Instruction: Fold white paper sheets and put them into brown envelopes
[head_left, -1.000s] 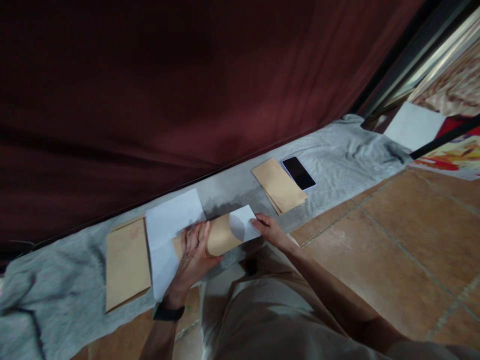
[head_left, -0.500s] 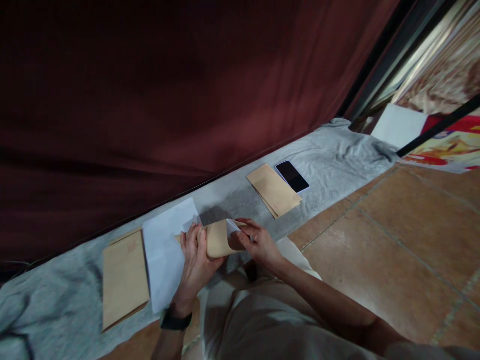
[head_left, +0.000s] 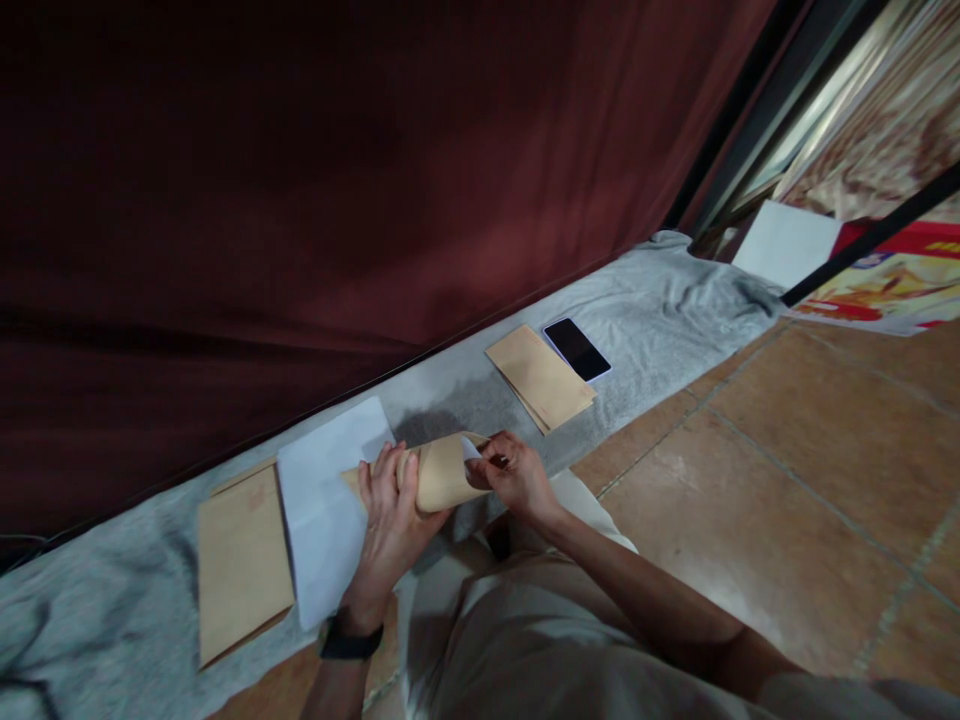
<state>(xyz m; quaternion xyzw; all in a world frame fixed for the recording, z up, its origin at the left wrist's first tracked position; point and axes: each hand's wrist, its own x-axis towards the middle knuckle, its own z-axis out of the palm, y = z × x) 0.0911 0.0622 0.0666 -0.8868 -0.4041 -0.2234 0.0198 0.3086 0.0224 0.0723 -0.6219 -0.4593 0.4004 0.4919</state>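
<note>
My left hand (head_left: pixel 395 508) wraps round a brown paper envelope (head_left: pixel 444 474), which bulges with its mouth toward the right. A bit of white folded paper (head_left: pixel 470 450) shows inside that mouth. My right hand (head_left: pixel 520 480) is closed at the opening, its fingertips pinching at the white paper and partly hidden by the envelope's edge. Beside my left hand lies a stack of white paper sheets (head_left: pixel 319 530). Left of the sheets sit more brown envelopes (head_left: pixel 244 570), and another small pile of envelopes (head_left: pixel 541 378) rests to the right of my hands.
A grey cloth (head_left: pixel 667 300) covers the long narrow surface. On it, a phone (head_left: pixel 577 350) lies against the right envelope pile. A dark red curtain (head_left: pixel 337 200) hangs behind. Tiled floor (head_left: pixel 750 480), a dark pole (head_left: pixel 862 240) and a printed box (head_left: pixel 885 280) are at the right.
My right hand has pushed slightly into the envelope's mouth, and less white paper shows there now. My left hand keeps its hold. The whole view has shifted a little.
</note>
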